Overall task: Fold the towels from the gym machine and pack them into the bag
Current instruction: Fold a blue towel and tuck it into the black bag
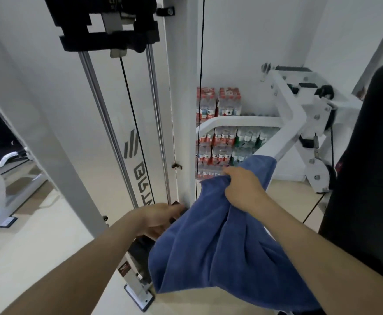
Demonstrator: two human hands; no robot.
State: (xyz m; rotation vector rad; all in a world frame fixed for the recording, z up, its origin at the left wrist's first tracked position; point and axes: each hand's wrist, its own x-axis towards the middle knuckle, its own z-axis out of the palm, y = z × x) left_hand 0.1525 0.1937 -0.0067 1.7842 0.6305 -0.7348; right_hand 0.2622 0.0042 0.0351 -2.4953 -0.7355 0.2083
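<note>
A blue towel (pixel 220 253) hangs over the white arm (pixel 286 123) of the gym machine and drapes down toward me. My right hand (pixel 243 187) grips a bunched fold near the towel's top. My left hand (pixel 161 219) reaches to the towel's left edge at mid height; its fingertips are hidden behind the cloth, so its hold is unclear. No bag is in view.
The white weight-stack tower (pixel 127 123) with guide rods and cables stands straight ahead. Packs of bottled water (pixel 222 137) are stacked against the wall behind. A black padded upright (pixel 368 178) fills the right side. Another machine's base (pixel 8 189) sits at left on the pale floor.
</note>
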